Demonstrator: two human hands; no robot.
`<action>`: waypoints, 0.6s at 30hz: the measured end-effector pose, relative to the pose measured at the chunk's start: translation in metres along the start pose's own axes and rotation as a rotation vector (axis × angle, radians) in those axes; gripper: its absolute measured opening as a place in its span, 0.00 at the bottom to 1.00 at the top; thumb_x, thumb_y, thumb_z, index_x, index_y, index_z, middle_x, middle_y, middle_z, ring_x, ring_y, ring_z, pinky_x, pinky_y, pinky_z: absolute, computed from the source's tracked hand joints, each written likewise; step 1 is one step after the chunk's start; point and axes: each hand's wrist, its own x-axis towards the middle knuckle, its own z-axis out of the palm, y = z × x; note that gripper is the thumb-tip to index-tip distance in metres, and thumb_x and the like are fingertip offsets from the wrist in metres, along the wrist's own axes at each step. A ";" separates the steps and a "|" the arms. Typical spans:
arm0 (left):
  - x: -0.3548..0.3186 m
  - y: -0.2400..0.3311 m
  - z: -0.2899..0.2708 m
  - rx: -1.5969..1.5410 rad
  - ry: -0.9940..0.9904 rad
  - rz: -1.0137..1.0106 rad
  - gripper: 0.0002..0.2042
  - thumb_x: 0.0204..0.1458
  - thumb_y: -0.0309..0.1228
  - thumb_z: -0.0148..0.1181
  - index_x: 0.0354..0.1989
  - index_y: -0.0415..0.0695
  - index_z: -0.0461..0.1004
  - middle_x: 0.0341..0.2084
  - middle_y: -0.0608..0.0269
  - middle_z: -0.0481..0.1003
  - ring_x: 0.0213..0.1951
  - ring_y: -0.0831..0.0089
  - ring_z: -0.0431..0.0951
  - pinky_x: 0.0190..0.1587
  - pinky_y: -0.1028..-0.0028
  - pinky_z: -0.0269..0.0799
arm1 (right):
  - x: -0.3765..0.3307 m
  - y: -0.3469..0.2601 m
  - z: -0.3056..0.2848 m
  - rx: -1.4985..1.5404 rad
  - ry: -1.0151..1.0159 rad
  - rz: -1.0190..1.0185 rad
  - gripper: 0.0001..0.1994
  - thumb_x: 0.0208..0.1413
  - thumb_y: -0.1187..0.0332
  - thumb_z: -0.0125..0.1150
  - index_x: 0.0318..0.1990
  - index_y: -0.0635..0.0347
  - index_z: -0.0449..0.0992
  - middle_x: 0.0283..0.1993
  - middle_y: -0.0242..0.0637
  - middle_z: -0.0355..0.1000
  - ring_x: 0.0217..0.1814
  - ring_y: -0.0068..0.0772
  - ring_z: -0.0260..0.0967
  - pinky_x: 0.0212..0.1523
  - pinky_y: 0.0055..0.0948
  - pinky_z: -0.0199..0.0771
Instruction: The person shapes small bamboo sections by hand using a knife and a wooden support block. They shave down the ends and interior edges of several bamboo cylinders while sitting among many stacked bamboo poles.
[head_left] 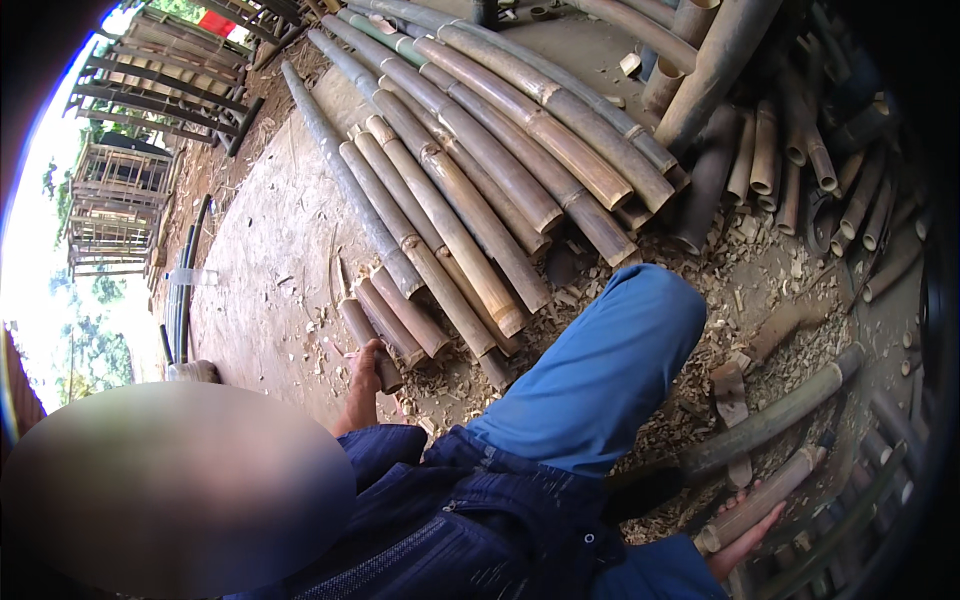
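At the left, my left hand (364, 379) is closed at the near end of a short bamboo piece (360, 328), the outermost in a row of short cut pieces on the ground. Part of its grip is hidden behind the hand. Far to the lower right, my right hand (750, 542) wraps around another short bamboo piece (768, 497), with fingers on one side and the palm under the other. That piece lies tilted, one end by my blue trouser leg. Beside it a longer greenish bamboo pole (765, 425) runs up to the right.
Long bamboo poles (500, 140) lie side by side ahead of my bent knee (640, 320). Wood chips (790, 365) cover the ground. Many cut tubes (765, 150) are heaped at the right. Slatted bamboo frames (165, 85) stand at the far left; a blurred patch covers the lower left.
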 end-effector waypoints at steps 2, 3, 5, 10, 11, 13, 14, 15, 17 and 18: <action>0.002 0.006 -0.002 0.018 0.044 0.084 0.30 0.42 0.36 0.74 0.54 0.41 0.69 0.37 0.56 0.76 0.35 0.60 0.79 0.36 0.56 0.79 | -0.005 -0.002 0.008 0.003 -0.018 -0.003 0.37 0.67 0.28 0.40 0.60 0.53 0.70 0.31 0.35 0.68 0.26 0.31 0.66 0.26 0.33 0.74; 0.001 0.007 0.003 0.073 0.130 0.150 0.30 0.43 0.36 0.74 0.54 0.41 0.69 0.37 0.55 0.76 0.35 0.60 0.79 0.37 0.55 0.80 | -0.006 -0.003 0.009 -0.002 -0.031 -0.004 0.37 0.67 0.29 0.39 0.60 0.53 0.70 0.30 0.36 0.68 0.25 0.31 0.66 0.25 0.33 0.74; 0.001 0.012 -0.005 0.269 0.259 0.288 0.29 0.44 0.39 0.75 0.52 0.35 0.72 0.35 0.53 0.77 0.34 0.61 0.80 0.38 0.58 0.80 | -0.005 0.000 0.014 -0.005 -0.072 0.008 0.36 0.67 0.29 0.39 0.60 0.53 0.70 0.30 0.36 0.67 0.25 0.31 0.66 0.25 0.33 0.74; -0.057 0.015 0.090 0.843 0.646 0.719 0.30 0.47 0.40 0.69 0.54 0.33 0.71 0.46 0.40 0.78 0.51 0.44 0.78 0.57 0.53 0.73 | -0.020 -0.009 0.017 -0.041 0.026 -0.034 0.36 0.67 0.29 0.39 0.60 0.52 0.70 0.30 0.36 0.67 0.23 0.31 0.65 0.25 0.33 0.73; -0.064 0.030 0.090 0.720 0.524 0.635 0.30 0.47 0.41 0.69 0.54 0.33 0.71 0.47 0.39 0.78 0.52 0.43 0.78 0.57 0.53 0.73 | -0.022 -0.008 0.020 -0.023 0.013 -0.023 0.36 0.67 0.29 0.39 0.60 0.52 0.70 0.30 0.36 0.67 0.24 0.31 0.66 0.25 0.33 0.73; -0.053 0.028 0.089 0.719 0.525 0.519 0.31 0.44 0.42 0.71 0.52 0.33 0.71 0.46 0.38 0.78 0.50 0.44 0.79 0.56 0.57 0.75 | -0.020 -0.005 0.019 -0.011 -0.005 -0.017 0.36 0.67 0.29 0.39 0.60 0.52 0.70 0.30 0.36 0.67 0.24 0.31 0.66 0.25 0.33 0.73; -0.047 0.028 0.091 0.687 0.484 0.466 0.31 0.44 0.40 0.72 0.52 0.33 0.71 0.45 0.39 0.77 0.49 0.46 0.79 0.53 0.57 0.76 | -0.018 -0.005 0.017 -0.007 -0.007 -0.028 0.36 0.67 0.29 0.39 0.61 0.52 0.70 0.30 0.35 0.67 0.24 0.31 0.66 0.25 0.33 0.73; -0.042 0.029 0.091 0.655 0.441 0.413 0.30 0.44 0.38 0.72 0.52 0.32 0.70 0.44 0.41 0.77 0.47 0.48 0.79 0.50 0.56 0.77 | -0.016 -0.005 0.016 -0.002 -0.008 -0.040 0.36 0.67 0.29 0.39 0.61 0.52 0.70 0.30 0.35 0.67 0.24 0.31 0.66 0.25 0.33 0.73; -0.026 0.028 0.081 0.564 0.391 0.347 0.30 0.43 0.36 0.73 0.52 0.32 0.69 0.43 0.43 0.76 0.46 0.52 0.79 0.45 0.55 0.79 | -0.010 -0.001 0.014 -0.001 -0.035 -0.027 0.36 0.67 0.29 0.40 0.61 0.53 0.70 0.30 0.36 0.67 0.25 0.31 0.66 0.26 0.33 0.73; -0.006 0.031 0.060 0.503 0.401 0.348 0.30 0.43 0.36 0.74 0.51 0.32 0.69 0.43 0.44 0.76 0.46 0.53 0.79 0.44 0.56 0.80 | -0.004 0.007 0.017 0.009 -0.066 0.003 0.36 0.67 0.29 0.40 0.61 0.53 0.70 0.30 0.36 0.67 0.25 0.31 0.66 0.26 0.33 0.73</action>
